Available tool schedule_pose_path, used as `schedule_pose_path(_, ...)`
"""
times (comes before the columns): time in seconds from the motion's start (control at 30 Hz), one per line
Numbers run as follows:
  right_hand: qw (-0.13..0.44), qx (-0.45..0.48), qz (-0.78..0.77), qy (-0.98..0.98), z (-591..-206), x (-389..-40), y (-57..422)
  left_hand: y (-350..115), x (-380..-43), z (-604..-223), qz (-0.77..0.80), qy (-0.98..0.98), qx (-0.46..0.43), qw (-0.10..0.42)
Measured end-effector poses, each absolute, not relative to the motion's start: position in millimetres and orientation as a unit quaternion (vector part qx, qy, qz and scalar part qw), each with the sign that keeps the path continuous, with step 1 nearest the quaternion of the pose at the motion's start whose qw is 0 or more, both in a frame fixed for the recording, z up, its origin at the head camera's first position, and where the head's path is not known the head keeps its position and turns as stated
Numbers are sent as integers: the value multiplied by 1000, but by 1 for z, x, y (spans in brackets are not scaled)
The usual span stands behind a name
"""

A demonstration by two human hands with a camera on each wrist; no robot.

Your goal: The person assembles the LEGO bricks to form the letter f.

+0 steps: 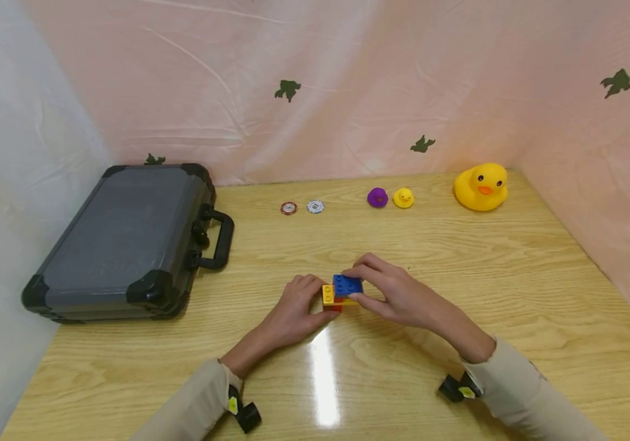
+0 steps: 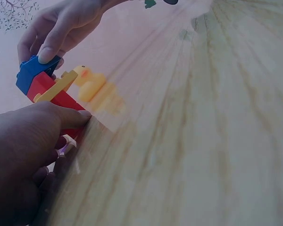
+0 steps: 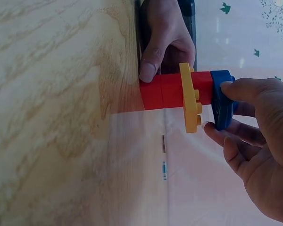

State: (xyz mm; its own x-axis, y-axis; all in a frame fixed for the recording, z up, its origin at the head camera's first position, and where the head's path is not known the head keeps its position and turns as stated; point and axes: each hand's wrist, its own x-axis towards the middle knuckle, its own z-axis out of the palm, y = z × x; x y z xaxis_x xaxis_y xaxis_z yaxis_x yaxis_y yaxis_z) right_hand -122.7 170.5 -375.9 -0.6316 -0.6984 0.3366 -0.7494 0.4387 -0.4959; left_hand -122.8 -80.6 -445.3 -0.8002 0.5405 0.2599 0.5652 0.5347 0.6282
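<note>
A small stack of toy building bricks stands on the table between the hands. Red bricks form its base, a thin yellow plate crosses it and sticks out to a side, and another red brick sits above the plate. On top is a blue brick with round studs. My left hand holds the red base low down, thumb in front and fingers at the back. My right hand pinches the blue brick between thumb and fingers. In the right wrist view, the blue brick touches the upper red brick.
A grey hard case with black corners lies at the left, its handle facing the stack. Along the back are two poker chips, a small purple duck, a small yellow duck and a large yellow duck. Pinkish curtains enclose the table.
</note>
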Motion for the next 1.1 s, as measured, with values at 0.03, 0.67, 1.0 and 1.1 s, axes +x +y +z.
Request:
schedule_pose_path(0.03,39,426,314,-848,-376,-123,170,-81,-123,-445,-365,-876,-315,17)
schedule_pose_path(0.67,-4,351,366,-862,-389,-120,182,-81,-122,-445,-362,-877,-314,17)
schedule_pose_path(1.0,-20,347,426,-835,-414,-124,189,-80,-122,-445,-367,-876,-313,13)
schedule_pose_path(1.1,-16,352,439,-826,-421,-124,188,-80,-122,-445,-367,-877,-311,11)
